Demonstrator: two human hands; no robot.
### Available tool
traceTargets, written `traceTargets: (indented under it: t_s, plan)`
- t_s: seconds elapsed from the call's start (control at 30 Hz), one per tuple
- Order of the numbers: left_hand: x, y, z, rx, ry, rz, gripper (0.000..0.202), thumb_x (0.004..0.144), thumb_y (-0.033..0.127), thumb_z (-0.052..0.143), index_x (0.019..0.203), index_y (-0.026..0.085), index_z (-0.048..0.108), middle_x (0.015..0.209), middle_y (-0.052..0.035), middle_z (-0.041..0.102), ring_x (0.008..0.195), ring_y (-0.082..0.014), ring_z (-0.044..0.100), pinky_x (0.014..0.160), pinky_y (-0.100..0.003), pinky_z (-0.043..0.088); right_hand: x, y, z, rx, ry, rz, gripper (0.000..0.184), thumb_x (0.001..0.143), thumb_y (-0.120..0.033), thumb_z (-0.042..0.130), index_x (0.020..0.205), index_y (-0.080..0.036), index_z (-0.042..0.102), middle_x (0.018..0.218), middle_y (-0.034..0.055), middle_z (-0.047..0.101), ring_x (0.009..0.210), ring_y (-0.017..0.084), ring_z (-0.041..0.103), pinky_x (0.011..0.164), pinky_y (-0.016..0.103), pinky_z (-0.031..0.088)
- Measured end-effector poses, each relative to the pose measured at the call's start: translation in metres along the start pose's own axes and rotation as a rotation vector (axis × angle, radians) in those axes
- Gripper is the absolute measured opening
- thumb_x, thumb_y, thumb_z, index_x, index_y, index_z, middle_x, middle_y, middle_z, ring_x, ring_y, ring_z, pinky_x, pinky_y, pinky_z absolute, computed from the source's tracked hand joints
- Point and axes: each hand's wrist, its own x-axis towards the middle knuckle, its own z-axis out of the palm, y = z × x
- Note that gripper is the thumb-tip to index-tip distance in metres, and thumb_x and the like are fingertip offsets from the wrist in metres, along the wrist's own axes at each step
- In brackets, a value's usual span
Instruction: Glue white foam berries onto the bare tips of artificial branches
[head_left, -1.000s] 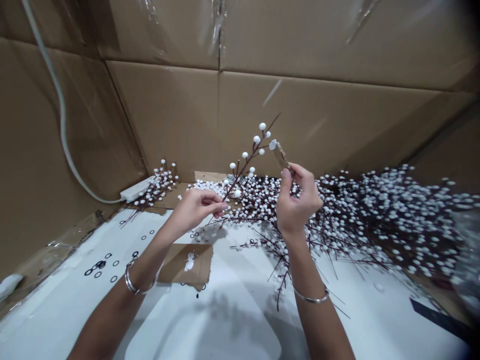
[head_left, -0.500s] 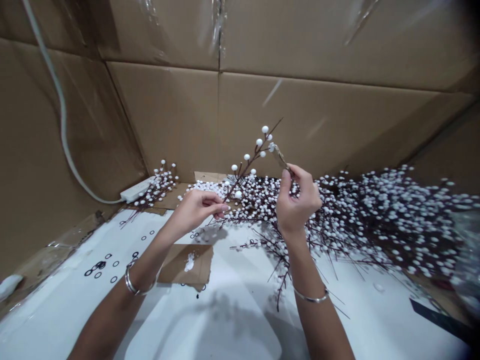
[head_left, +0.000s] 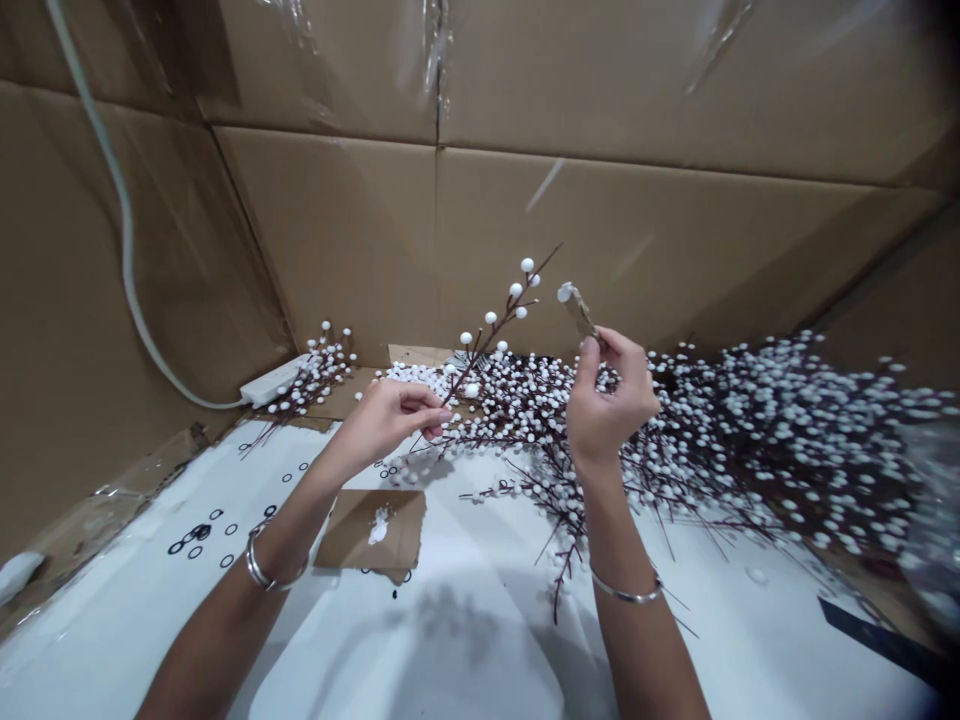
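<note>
Pinched in my left hand (head_left: 401, 420) is the lower stem of a dark brown berry branch (head_left: 491, 335), tilted up to the right with white berries along it. My right hand (head_left: 611, 395) grips a thin tan strip (head_left: 581, 312) that looks like torn cardboard, with a white blob (head_left: 565, 292) at its upper end. A small gap separates the blob from the branch. Below my left hand lies a piece of brown cardboard (head_left: 349, 540) bearing a white smear (head_left: 379, 525).
A large heap of white-berry branches (head_left: 750, 430) spreads along the back and right. A smaller bunch (head_left: 319, 370) rests beside a white power strip (head_left: 274, 380) at left. Several black rings (head_left: 201, 532) lie on the white table surface (head_left: 480, 600). Cardboard walls (head_left: 600, 220) stand behind.
My right hand has moved right, taking the strip's white end away from the branch. The branch has shifted very slightly left and down in my left hand.
</note>
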Motion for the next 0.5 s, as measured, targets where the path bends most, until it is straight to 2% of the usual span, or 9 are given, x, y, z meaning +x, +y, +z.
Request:
traceTargets:
  t_s: [0.17,0.33,0.5]
  plan:
    - [-0.001,-0.001,0.000,0.045,-0.102,-0.011,0.019,0.080,0.032,0.067,0.068,0.018,0.071,0.063,-0.0030,0.071,0.056,-0.0112,0.062,0.050,-0.020,0.042,0.006,0.013,0.001,0.129,0.043,0.118,0.024,0.094,-0.036,0.051,0.108,-0.021,0.063,0.096,0.0058,0.071,0.085,0.019,0.068,0.080,0.037,0.052]
    - [-0.001,-0.003,0.002,0.094,-0.158,0.005,0.022,0.081,0.033,0.066,0.066,0.017,0.070,0.062,-0.0024,0.070,0.057,-0.0111,0.061,0.051,-0.020,0.042,0.008,0.018,0.003,0.181,0.039,0.169,0.025,0.095,-0.037,0.050,0.108,-0.019,0.061,0.095,0.0056,0.071,0.083,0.018,0.070,0.078,0.037,0.055]
    - [0.000,-0.004,0.003,0.096,-0.162,-0.022,0.022,0.082,0.032,0.066,0.067,0.016,0.069,0.063,-0.0019,0.070,0.057,-0.0107,0.061,0.053,-0.020,0.042,0.007,0.016,0.003,0.193,0.006,0.199,0.025,0.095,-0.038,0.049,0.108,-0.020,0.060,0.096,0.0052,0.070,0.086,0.018,0.070,0.082,0.037,0.055]
